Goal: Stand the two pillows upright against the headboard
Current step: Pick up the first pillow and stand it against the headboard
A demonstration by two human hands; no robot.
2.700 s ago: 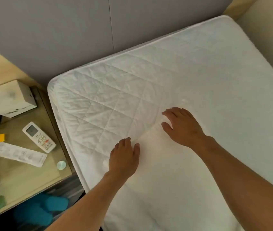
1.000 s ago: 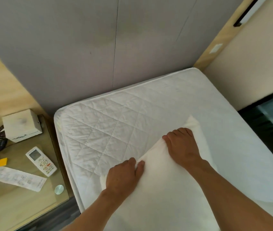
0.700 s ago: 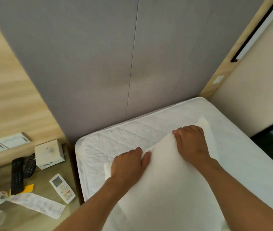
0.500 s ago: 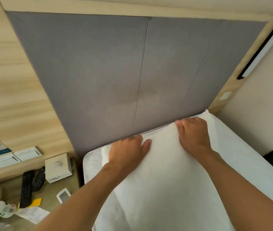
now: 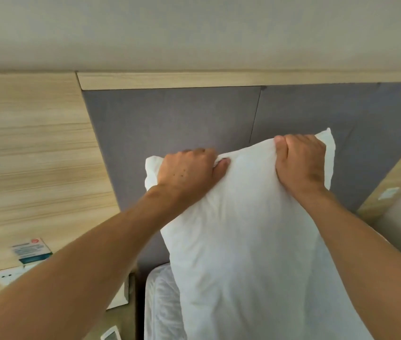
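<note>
Centre frame, your pillow (image 5: 248, 241) hangs upright before the headboard (image 5: 170, 123).
Your left hand (image 5: 187, 173) and right hand (image 5: 300, 163) each clamp its top edge so it drapes straight; its base probably meets the mattress (image 5: 160, 303), though that is hidden.

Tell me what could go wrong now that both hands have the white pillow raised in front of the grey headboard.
1. Both hands, left hand and right hand, pinch only the top edge of the white pillow; its filling may sag, so it could slump once released.
2. Its bottom edge is out of view, so it may land away from the grey headboard and tip forward.
3. It hangs near the mattress's left edge; set too far left, it could slide towards the bedside table.
</note>
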